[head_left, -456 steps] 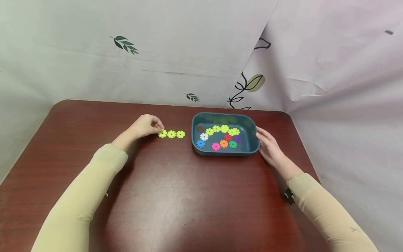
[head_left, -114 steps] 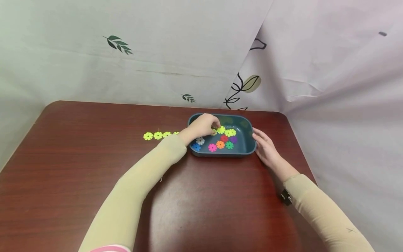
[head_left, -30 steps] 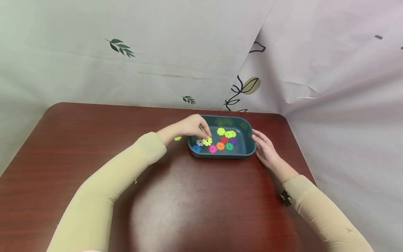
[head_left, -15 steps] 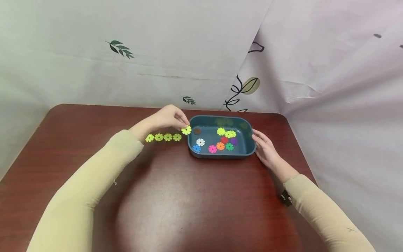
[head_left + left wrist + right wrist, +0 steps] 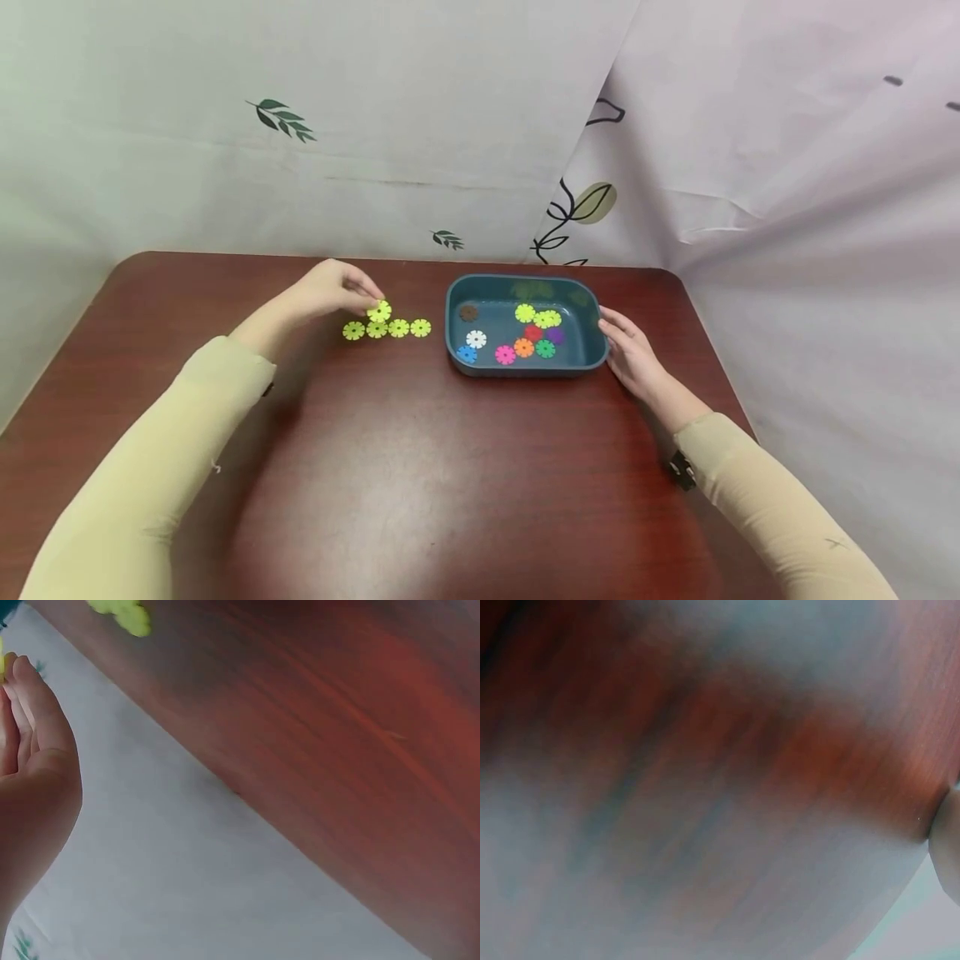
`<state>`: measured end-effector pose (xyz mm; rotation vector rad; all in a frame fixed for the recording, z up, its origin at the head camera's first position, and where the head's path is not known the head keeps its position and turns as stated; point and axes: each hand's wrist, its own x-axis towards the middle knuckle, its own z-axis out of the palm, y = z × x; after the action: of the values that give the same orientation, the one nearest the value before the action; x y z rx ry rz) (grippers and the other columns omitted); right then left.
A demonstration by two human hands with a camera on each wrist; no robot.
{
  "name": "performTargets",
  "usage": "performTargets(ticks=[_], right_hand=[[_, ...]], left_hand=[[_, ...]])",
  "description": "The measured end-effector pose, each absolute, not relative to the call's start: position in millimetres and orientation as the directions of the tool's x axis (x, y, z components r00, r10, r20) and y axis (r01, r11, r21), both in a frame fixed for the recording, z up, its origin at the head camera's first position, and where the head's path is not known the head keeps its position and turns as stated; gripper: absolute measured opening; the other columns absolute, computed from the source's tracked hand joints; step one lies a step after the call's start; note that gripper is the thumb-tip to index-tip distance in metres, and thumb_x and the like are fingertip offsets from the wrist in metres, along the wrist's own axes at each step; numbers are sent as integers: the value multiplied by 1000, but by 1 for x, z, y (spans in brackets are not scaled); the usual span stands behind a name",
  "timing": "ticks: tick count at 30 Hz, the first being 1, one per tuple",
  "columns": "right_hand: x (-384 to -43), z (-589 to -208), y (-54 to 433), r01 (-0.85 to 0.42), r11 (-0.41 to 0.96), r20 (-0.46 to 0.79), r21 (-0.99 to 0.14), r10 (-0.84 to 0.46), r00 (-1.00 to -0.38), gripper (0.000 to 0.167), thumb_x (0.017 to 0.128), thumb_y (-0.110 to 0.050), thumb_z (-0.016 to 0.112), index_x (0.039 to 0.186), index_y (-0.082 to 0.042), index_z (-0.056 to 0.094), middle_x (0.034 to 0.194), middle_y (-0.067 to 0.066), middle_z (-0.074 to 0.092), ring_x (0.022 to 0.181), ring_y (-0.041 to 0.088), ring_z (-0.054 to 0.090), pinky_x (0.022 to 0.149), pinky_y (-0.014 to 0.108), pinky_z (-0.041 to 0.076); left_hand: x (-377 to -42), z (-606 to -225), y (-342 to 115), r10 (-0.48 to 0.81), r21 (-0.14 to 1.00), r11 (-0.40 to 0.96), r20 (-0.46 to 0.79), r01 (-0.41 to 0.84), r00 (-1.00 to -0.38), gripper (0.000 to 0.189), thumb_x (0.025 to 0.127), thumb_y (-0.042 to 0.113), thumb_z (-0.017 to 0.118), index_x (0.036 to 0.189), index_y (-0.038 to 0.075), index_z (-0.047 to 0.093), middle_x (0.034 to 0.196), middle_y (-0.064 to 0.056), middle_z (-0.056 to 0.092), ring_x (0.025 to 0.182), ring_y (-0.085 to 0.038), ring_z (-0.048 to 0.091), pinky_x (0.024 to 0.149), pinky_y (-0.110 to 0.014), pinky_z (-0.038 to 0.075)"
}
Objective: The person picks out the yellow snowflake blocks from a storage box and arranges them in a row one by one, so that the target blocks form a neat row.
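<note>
In the head view my left hand pinches a yellow flower-shaped disc between thumb and fingertips. That disc overlaps a row of several like yellow discs on the table, over the second from the left. My right hand rests its fairly straight fingers against the right end of a dark blue-green tub. Inside the tub lie more yellow discs. In the left wrist view the left hand shows at the edge, with the row's yellow discs above. The right wrist view catches only a sliver of the right hand.
Also in the tub are brown, white, blue, pink, orange, red, purple and green discs. The reddish-brown table ends at a white patterned cloth behind it.
The row on the table has grown from three discs to four. My left hand has lifted another yellow disc from the tub and carried it left over the row. The right hand stays at the tub.
</note>
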<state>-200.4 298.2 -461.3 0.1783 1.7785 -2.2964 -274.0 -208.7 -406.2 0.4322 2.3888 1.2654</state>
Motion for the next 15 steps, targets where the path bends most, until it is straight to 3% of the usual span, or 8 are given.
performTargets(ticks=[10, 15], right_hand=[[-202, -462, 297, 248, -235, -227, -940, -113, -967, 24, 113, -13, 49, 127, -25, 63, 116, -13, 73, 106, 1, 67, 89, 17, 56], [-201, -463, 298, 244, -246, -224, -938, -106, -969, 25, 113, -12, 49, 125, -26, 65, 115, -12, 74, 105, 1, 68, 89, 18, 56]], left_hand=[[-266, -429, -258, 345, 830, 558, -232, 0, -910, 30, 98, 11, 75, 121, -9, 73, 94, 6, 81, 80, -1, 75, 80, -19, 61], [-264, -438, -270, 323, 793, 609, -230, 16, -918, 28, 97, 9, 76, 118, -10, 74, 92, 1, 81, 78, 3, 71, 77, -20, 59]])
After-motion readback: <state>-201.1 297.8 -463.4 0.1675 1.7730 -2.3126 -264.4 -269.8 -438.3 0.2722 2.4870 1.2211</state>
